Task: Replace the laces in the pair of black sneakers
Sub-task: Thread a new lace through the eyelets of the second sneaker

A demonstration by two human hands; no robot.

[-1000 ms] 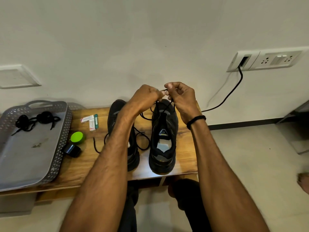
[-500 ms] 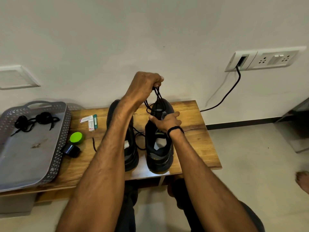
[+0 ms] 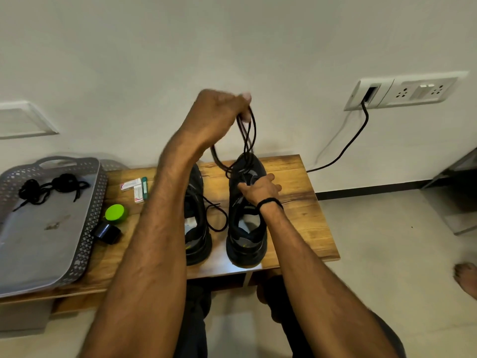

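Two black sneakers stand side by side on a low wooden table [image 3: 304,210]. My left hand [image 3: 215,113] is raised above the right sneaker [image 3: 245,241] and is closed on its black lace [image 3: 249,140], which runs up in loops from the shoe's front. My right hand [image 3: 259,188] presses down on the tongue area of that sneaker. My left forearm partly hides the left sneaker [image 3: 197,228]; a loose black lace [image 3: 218,218] trails from it between the shoes. Another bundle of black laces [image 3: 49,188] lies in the grey tray.
A grey perforated tray [image 3: 85,228] sits on the table's left end. Beside it are a green-lidded container [image 3: 115,213], a small black object [image 3: 107,232] and small packets [image 3: 134,188]. A black cable [image 3: 346,146] hangs from the wall socket. Someone's foot [image 3: 466,279] is at the right edge.
My hands have parted: the left hand has risen, pulling the lace up from the right sneaker, while the right hand has dropped onto the shoe and holds it down.
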